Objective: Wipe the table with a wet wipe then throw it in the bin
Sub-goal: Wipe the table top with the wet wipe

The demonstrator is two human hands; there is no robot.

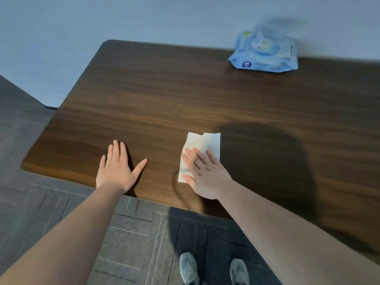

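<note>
A white wet wipe (207, 144) lies flat on the dark wooden table (164, 95), near its front edge. My right hand (205, 173) presses flat on the wipe's near half, fingers spread, covering part of it. My left hand (117, 167) rests flat on the bare table top to the left of the wipe, fingers apart, holding nothing. No bin is in view.
A blue pack of wet wipes (265, 53) with its lid flipped up sits at the table's far edge against the wall. Grey carpet tiles (127, 233) cover the floor in front, and my two shoes (213, 270) stand below the table edge.
</note>
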